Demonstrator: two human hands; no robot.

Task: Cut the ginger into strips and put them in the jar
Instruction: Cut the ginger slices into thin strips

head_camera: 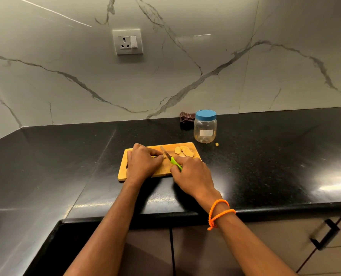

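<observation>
Head view is showing the left hand [142, 163] pressing down with curled fingers on a small ginger piece [154, 156], mostly hidden under the fingertips, on the wooden cutting board [161, 170], while the right hand [191, 173] is gripping the green handle of the knife [170, 158], its blade angling in just beside those fingertips. Sliced ginger [183, 151] is lying at the board's far right corner, and the jar [205, 126] is standing behind the board with its blue lid on. Ginger is probably handling as light, firm and fibrous, slightly damp where cut, so the small piece is likely wanting a flat face down and a tucked-finger hold away from the blade.
</observation>
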